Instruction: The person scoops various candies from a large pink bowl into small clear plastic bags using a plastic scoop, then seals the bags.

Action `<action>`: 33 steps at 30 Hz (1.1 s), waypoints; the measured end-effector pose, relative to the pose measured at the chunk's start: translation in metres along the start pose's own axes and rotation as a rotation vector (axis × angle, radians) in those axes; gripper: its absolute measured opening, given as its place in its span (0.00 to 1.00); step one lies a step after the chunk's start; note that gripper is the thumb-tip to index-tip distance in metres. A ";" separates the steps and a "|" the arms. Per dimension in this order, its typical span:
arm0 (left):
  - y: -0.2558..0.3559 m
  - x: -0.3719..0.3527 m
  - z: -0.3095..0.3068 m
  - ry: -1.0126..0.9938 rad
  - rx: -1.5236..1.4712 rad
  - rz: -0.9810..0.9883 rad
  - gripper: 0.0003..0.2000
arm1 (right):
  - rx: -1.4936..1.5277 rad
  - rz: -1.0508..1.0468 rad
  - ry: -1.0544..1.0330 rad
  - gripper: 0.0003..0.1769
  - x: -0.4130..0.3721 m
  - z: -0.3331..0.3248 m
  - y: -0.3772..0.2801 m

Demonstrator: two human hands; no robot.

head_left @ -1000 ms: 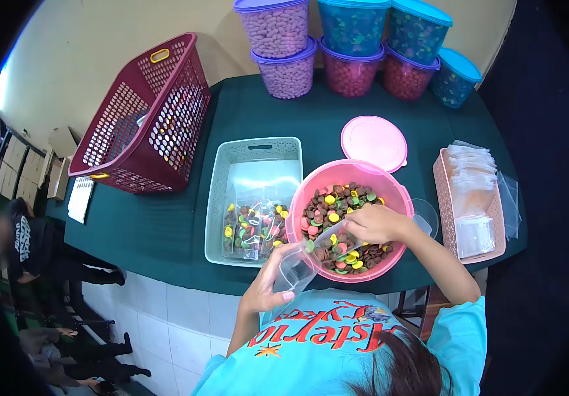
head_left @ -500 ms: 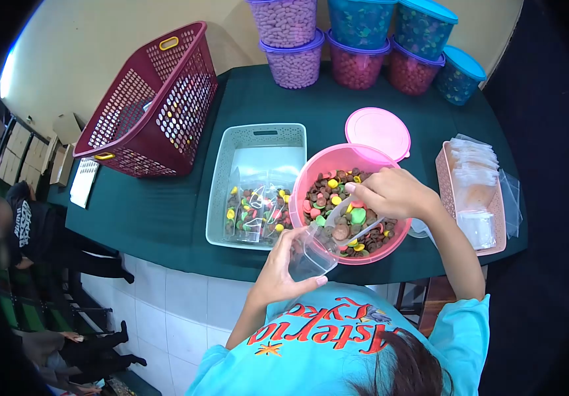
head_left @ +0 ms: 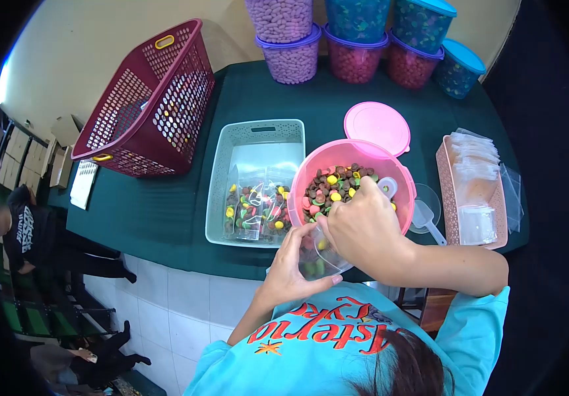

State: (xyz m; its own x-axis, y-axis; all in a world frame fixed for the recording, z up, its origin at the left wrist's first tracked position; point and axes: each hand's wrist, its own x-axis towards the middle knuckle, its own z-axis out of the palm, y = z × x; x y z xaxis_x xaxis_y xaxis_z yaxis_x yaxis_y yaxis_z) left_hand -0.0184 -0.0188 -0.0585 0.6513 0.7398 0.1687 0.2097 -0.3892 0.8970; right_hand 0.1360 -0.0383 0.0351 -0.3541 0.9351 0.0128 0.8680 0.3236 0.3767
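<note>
A pink bowl (head_left: 364, 148) of brown, yellow, green and pink candy discs (head_left: 337, 181) stands near the table's front edge. My left hand (head_left: 291, 267) holds a small clear plastic bag (head_left: 314, 264) just in front of the bowl, with a few candies inside it. My right hand (head_left: 360, 231) is closed on a clear scoop tipped down into the bag's mouth. The scoop's handle end (head_left: 387, 188) sticks out behind my fingers; its cup is hidden by my hand.
A grey tray (head_left: 222, 191) left of the bowl holds filled candy bags (head_left: 255, 211). A pink lid (head_left: 377, 125) lies behind the bowl. A second scoop (head_left: 426, 214) and a pink tray (head_left: 444, 191) of empty bags are at right. A maroon basket (head_left: 146, 105) and candy jars (head_left: 291, 53) stand behind.
My right hand lifted the scoop out of the bowl and brought it down to the bag. My left hand raised the bag closer to the bowl's rim.
</note>
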 end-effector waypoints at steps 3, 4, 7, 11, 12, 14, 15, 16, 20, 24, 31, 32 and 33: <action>-0.004 0.003 -0.004 0.008 -0.019 0.023 0.43 | -0.017 0.070 0.090 0.22 0.002 -0.006 0.009; -0.003 0.004 -0.007 0.001 -0.005 0.031 0.42 | -0.040 0.099 0.116 0.22 0.002 -0.007 0.012; -0.003 0.008 -0.012 -0.010 -0.003 0.045 0.42 | 0.020 0.150 0.138 0.22 0.002 -0.014 0.027; -0.006 0.007 -0.017 -0.012 -0.177 -0.039 0.42 | 0.091 0.281 -0.001 0.18 0.005 -0.011 0.052; -0.009 0.006 -0.018 -0.008 -0.177 -0.037 0.42 | 0.092 0.328 -0.030 0.23 0.007 -0.004 0.058; -0.018 0.004 -0.022 -0.032 -0.194 -0.011 0.43 | 0.073 0.330 -0.084 0.22 0.009 0.021 0.067; -0.024 0.002 -0.023 -0.033 -0.194 -0.009 0.43 | 0.057 0.334 -0.141 0.22 0.009 0.035 0.069; -0.031 -0.001 -0.024 -0.008 -0.220 0.008 0.43 | 0.057 0.336 -0.141 0.22 0.008 0.050 0.070; -0.031 -0.008 -0.025 0.033 -0.278 -0.014 0.45 | 0.066 0.307 -0.136 0.21 -0.001 0.094 0.069; -0.029 -0.013 -0.022 0.028 -0.269 -0.003 0.45 | 0.151 0.280 -0.052 0.18 -0.011 0.095 0.074; -0.023 -0.015 -0.017 -0.071 -0.308 -0.086 0.49 | 0.276 0.278 -0.060 0.19 -0.021 0.100 0.075; -0.022 -0.015 -0.016 -0.074 -0.309 -0.089 0.49 | 0.278 0.280 -0.063 0.19 -0.021 0.101 0.076; -0.022 -0.014 -0.016 -0.074 -0.308 -0.087 0.49 | 0.277 0.275 -0.078 0.19 -0.019 0.102 0.077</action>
State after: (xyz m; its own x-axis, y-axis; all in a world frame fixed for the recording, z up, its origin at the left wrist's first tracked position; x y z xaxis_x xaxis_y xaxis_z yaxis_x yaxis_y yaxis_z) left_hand -0.0438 -0.0119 -0.0739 0.6944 0.7166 0.0660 0.0437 -0.1335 0.9901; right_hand 0.2449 -0.0169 -0.0303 -0.0769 0.9970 0.0040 0.9915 0.0761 0.1051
